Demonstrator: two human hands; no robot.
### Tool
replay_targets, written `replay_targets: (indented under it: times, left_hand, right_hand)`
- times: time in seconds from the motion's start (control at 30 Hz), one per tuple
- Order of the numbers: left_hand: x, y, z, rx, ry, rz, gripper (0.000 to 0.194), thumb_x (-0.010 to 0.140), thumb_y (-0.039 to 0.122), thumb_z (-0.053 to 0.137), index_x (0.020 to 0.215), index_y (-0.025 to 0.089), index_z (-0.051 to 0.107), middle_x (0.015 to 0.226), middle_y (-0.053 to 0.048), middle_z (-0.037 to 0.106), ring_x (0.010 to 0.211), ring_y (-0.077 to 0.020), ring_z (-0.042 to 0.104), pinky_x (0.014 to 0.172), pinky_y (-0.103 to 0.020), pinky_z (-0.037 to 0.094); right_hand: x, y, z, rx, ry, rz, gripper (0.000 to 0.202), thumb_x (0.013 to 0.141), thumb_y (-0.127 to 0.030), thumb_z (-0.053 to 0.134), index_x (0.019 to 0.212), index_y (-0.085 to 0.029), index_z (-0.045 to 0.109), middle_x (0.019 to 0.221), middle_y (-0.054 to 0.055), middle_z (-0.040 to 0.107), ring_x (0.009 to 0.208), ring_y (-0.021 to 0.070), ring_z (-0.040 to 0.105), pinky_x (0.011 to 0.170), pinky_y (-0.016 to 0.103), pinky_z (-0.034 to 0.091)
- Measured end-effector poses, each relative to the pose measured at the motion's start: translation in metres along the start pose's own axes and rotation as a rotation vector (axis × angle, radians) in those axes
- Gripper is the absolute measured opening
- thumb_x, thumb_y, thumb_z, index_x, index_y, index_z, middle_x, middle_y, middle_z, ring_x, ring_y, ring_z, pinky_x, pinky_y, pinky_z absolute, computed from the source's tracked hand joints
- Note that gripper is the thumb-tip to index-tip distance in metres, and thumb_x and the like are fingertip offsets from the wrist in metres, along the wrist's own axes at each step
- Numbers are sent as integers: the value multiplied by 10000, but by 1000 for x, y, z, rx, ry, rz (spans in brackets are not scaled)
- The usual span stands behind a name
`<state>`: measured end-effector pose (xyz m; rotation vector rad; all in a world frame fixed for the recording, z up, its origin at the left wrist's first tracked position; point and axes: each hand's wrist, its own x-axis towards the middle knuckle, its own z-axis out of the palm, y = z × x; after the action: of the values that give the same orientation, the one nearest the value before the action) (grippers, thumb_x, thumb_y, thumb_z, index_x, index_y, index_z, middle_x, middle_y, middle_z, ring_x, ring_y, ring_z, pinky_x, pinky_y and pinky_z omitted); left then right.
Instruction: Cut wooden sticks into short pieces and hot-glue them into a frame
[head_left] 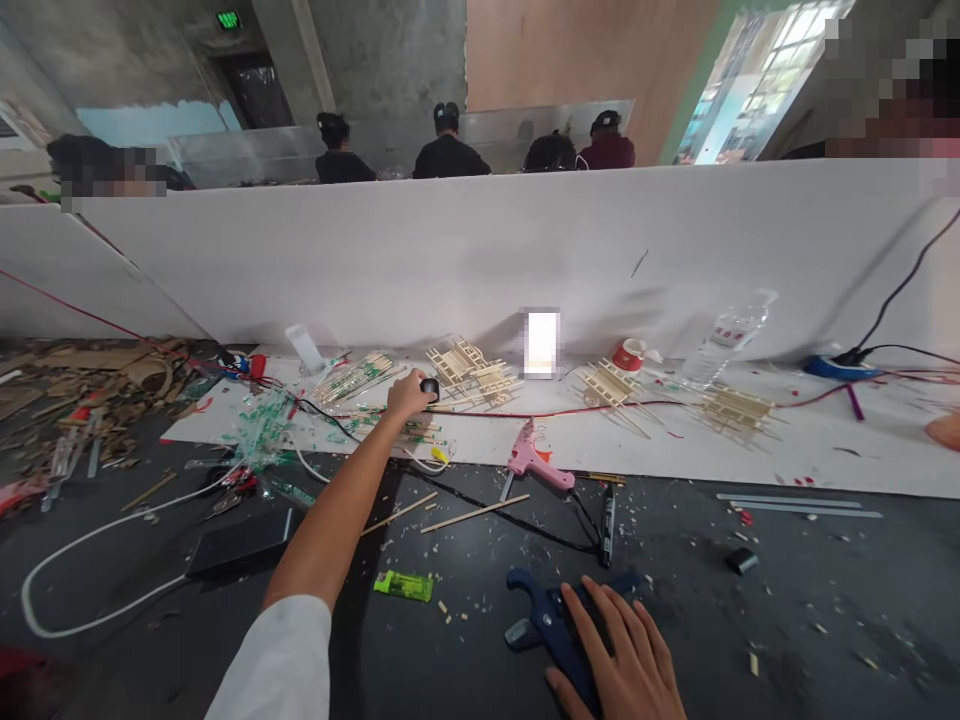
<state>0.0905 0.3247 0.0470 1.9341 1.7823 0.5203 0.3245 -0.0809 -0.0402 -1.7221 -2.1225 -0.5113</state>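
My left hand [410, 396] is stretched far forward, its fingers closed on a small black rounded object [429, 388] whose kind I cannot make out. Just beyond it are small assembled stick frames [459, 366], and bundled wooden sticks in plastic wrappers [360, 376] lie to its left. Near the front edge, my right hand [626, 640] lies with its fingers stretched out over a dark blue hand tool with a hooked jaw [551, 620]; its palm side is hidden. A green lighter [403, 586] lies between my arms, and a pink glue gun [540, 458] is farther ahead.
More stick frames [611, 382], a plastic bottle [724, 345] and a red tape roll [628, 354] are on the white board. Cables cross the table around a black box [244, 543]. A marker [608, 525] lies right of centre. A white partition [360, 260] stands behind; people sit beyond.
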Motion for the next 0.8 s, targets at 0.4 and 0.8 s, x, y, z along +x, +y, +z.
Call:
replay_targets:
  times: [0.4,0.8]
  left_hand:
    - [-158,26,-29,-651,19,182,373,856,326,773,1191,191,682,1180,-79,728,1107,-244,688,963,-390,572]
    - [-274,57,-42,-998,-280,92,431,606,414,893,978,206,829,917,-78,805,840,-251,739,765,-351,600]
  right_hand:
    - [123,4,-55,997,-96,337,415,1003,-435,550,1397,-305,544,1412,100,587,1165,254,640,928,416,571]
    - [150,-10,-64,1613,-191,293,338,1004,-485,549,1147,-217,699,1020,73,738,864,194,691,789,330,592]
